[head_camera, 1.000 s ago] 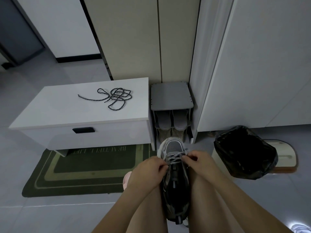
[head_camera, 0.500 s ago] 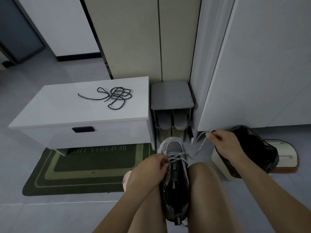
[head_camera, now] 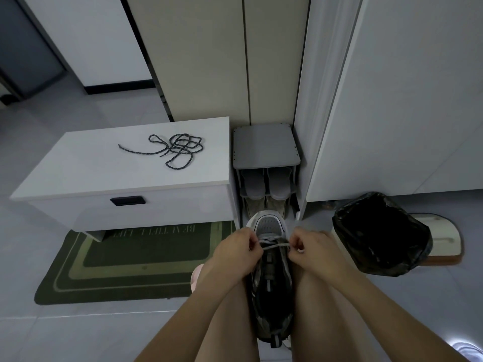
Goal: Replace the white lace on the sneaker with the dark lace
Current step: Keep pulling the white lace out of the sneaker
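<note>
Your right hand (head_camera: pixel 311 250) has come back from its outward pull and now sits at the right edge of the grey-and-black mesh sneaker (head_camera: pixel 271 283), which lies between your legs with its toe pointing away from you. Its fingers pinch the flat white lace (head_camera: pixel 274 244) at the rows nearest the toe. Your left hand (head_camera: pixel 235 250) has stayed on the opposite edge, fingers curled on the same lace. I'd judge another crossing is freed and only the last rows remain to unthread. Count: one sneaker, one white lace, two hands, and one dark speckled cord lace (head_camera: pixel 175 150), lying in a loose tangle on the white drawer bench (head_camera: pixel 104 163), well apart.
</note>
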`<state>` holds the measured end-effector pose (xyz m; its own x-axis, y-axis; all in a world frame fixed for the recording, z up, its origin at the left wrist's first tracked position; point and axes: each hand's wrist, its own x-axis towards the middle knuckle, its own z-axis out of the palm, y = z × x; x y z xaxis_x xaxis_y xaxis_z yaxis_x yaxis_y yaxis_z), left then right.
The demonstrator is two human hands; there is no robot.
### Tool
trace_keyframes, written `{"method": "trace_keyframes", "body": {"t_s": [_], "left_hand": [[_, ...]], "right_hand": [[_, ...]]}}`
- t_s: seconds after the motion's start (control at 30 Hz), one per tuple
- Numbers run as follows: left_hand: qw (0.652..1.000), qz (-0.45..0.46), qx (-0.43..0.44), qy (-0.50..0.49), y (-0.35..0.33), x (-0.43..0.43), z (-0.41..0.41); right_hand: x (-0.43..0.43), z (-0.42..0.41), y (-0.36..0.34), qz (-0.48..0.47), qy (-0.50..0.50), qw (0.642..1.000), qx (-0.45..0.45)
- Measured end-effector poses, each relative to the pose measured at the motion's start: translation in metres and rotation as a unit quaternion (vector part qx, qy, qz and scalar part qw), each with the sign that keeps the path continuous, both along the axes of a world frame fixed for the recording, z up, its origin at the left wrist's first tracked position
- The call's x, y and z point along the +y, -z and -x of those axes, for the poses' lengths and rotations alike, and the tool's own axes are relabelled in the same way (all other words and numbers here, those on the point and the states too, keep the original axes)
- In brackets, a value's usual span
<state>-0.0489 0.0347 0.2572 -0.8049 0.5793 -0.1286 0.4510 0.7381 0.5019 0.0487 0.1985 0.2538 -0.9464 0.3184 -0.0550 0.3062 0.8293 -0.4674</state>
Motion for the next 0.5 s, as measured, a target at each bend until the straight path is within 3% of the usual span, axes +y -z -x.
{"method": "trace_keyframes", "body": {"t_s": [0.2,0.33,0.5], "left_hand": [[0.997,-0.031,-0.049,-0.047,-0.018,0.009,0.010],[0.992,-0.009,-0.126,0.031,-0.031,0.017,0.026],[0.986,-0.032,-0.145,0.080,-0.016,0.000,0.027]], "right_hand": [[0.002,0.005,-0.009,-0.015,-0.030,0.998,0.047],[-0.002,0.006,-0.011,-0.043,-0.053,0.997,0.032],[0.002,-0.001,-0.001,-0.032,-0.034,0.999,0.013]]}}
